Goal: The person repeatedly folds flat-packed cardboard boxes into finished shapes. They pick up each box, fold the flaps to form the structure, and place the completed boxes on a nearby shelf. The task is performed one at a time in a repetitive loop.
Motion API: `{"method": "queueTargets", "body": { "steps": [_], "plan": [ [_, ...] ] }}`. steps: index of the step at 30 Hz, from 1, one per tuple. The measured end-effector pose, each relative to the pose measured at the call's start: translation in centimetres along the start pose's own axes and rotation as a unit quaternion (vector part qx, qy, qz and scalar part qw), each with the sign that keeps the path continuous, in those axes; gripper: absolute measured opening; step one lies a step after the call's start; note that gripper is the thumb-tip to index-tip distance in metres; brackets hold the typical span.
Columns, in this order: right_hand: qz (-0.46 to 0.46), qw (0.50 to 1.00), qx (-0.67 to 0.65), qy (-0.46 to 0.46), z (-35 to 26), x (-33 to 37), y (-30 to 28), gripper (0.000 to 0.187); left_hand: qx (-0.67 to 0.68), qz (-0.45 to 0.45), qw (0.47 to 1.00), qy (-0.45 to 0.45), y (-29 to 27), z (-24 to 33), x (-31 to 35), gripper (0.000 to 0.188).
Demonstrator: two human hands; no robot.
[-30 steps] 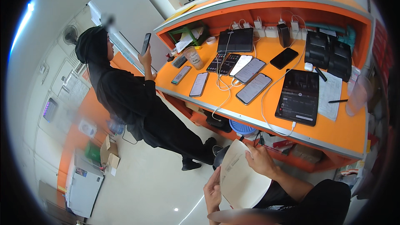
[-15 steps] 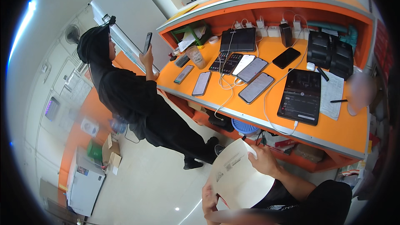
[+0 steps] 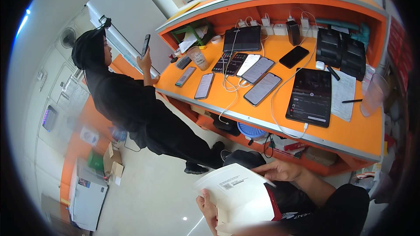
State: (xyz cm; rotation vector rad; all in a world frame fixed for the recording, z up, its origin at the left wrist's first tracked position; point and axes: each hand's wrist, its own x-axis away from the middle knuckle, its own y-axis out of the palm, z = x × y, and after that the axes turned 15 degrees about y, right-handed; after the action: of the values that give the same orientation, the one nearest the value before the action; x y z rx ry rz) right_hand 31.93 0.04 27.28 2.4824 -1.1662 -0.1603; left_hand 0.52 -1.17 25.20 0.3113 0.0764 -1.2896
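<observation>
Low in front of me is a paper food box, white inside and red outside, standing opened out with its lid flap tilted up. Small dark print shows on the flap. My left hand grips the box's left side, its thumb over the edge. At the flap's right corner is my right hand, closed, with the forefinger stretched along the edge; the thumb is partly hidden.
An orange counter ahead carries several phones, cables, a large tablet, a plastic cup and paper. A person in black stands at left, holding up a phone. A cardboard box lies on the floor.
The paper box has gone from a curved sheet-like shape to an opened-out box with walls. My left hand moved left, and my right hand turned with its forefinger straightened. The view shifted slightly.
</observation>
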Motion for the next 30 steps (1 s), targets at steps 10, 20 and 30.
{"method": "queueTargets", "body": {
  "steps": [10, 20, 30],
  "plan": [
    [0.131, 0.973, 0.166, 0.096, -1.3, -1.7, 0.9, 0.049, 0.06, 0.012, 0.998, -0.035, 0.1, -1.0, 0.6, 0.041],
    [0.142, 0.967, 0.213, 0.013, 0.5, -2.8, -0.8, 0.029, 0.1, -0.065, 0.993, 0.021, -0.8, -2.8, -0.1, 0.054],
    [0.055, 0.907, 0.416, -0.031, -2.2, -2.5, -1.0, 0.058, -0.208, -0.376, 0.9, 0.074, 2.4, 3.8, -4.0, 0.034]
  ]
}}
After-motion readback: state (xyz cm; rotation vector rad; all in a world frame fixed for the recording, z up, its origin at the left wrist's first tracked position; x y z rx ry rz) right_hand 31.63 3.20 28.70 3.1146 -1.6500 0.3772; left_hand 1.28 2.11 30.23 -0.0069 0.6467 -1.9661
